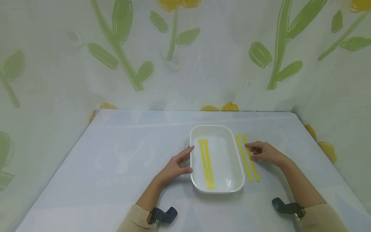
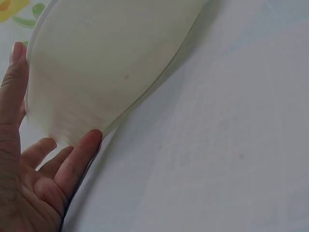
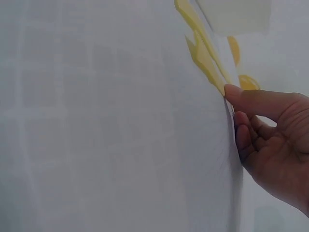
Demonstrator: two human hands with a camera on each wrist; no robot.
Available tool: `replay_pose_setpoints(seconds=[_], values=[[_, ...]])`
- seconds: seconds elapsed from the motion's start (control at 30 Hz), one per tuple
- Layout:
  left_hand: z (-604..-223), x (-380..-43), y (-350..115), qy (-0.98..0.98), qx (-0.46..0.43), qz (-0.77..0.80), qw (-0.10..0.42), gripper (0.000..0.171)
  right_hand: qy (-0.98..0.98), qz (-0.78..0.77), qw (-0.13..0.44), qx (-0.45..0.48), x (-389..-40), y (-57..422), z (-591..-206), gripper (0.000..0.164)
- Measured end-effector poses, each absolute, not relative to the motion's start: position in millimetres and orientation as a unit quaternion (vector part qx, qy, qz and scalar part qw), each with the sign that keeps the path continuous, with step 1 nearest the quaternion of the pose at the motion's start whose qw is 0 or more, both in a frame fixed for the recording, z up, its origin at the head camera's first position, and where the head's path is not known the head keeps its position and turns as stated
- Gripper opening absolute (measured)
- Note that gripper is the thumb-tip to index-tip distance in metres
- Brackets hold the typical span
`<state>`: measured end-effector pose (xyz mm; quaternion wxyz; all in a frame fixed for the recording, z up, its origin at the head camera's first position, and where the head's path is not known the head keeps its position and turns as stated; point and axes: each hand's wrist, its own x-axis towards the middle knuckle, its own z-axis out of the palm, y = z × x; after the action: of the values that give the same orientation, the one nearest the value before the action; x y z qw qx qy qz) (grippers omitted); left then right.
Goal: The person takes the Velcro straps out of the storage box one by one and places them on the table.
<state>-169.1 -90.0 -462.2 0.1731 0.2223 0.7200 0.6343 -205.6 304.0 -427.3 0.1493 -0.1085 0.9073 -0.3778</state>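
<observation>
A white rectangular basin (image 1: 223,154) with rounded corners stands on the table, two yellow flat straps (image 1: 204,164) side by side inside it. Along its left side, my left hand (image 1: 176,164) has thumb and index fingertips at the rim; in the left wrist view the other fingers (image 2: 79,157) reach the lower outer wall. Two more yellow straps (image 1: 253,168) with wider slotted ends lie just right of the basin. My right hand (image 1: 265,153) is over the outer one, thumb and index apart, remaining fingers bent. In the right wrist view a fingertip (image 3: 232,92) is right at the strap (image 3: 208,67).
A pale patterned cloth covers the table (image 1: 121,193). Behind the table and along its sides hang light curtains (image 1: 214,77) with green leaves and yellow flowers. Dark wrist-worn devices (image 1: 165,215) sit by both cuffs.
</observation>
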Motion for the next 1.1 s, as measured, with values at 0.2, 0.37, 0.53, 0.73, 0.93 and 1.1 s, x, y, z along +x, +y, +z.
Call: replay_pose_setpoints(seconds=[0.2,0.37,0.53,0.73,0.93,1.1], values=[[-463.5,-169.4,-90.7,0.719,0.225,0.637,0.167,0.080,0.891,-0.418,0.146,-0.103,-207.3,308.4,-430.8,0.060],[-464.2,-169.3,-91.6,0.720,0.224,0.634,0.170,0.079,0.888,-0.427,0.140,-0.098,-205.0,308.0,-428.0,0.061],[-461.8,-169.5,-91.5,0.718,0.229,0.635,0.170,0.079,0.892,-0.423,0.124,-0.097,-202.3,302.4,-416.0,0.062],[-461.4,-171.7,-91.3,0.719,0.228,0.633,0.171,0.079,0.886,-0.433,0.119,-0.114,-200.9,295.2,-397.0,0.060],[-464.9,-172.8,-91.0,0.723,0.228,0.628,0.174,0.079,0.874,-0.447,0.126,-0.138,-199.7,284.1,-381.1,0.059],[-463.4,-171.8,-91.4,0.725,0.226,0.627,0.175,0.079,0.868,-0.449,0.130,-0.165,-200.3,269.5,-365.3,0.059]])
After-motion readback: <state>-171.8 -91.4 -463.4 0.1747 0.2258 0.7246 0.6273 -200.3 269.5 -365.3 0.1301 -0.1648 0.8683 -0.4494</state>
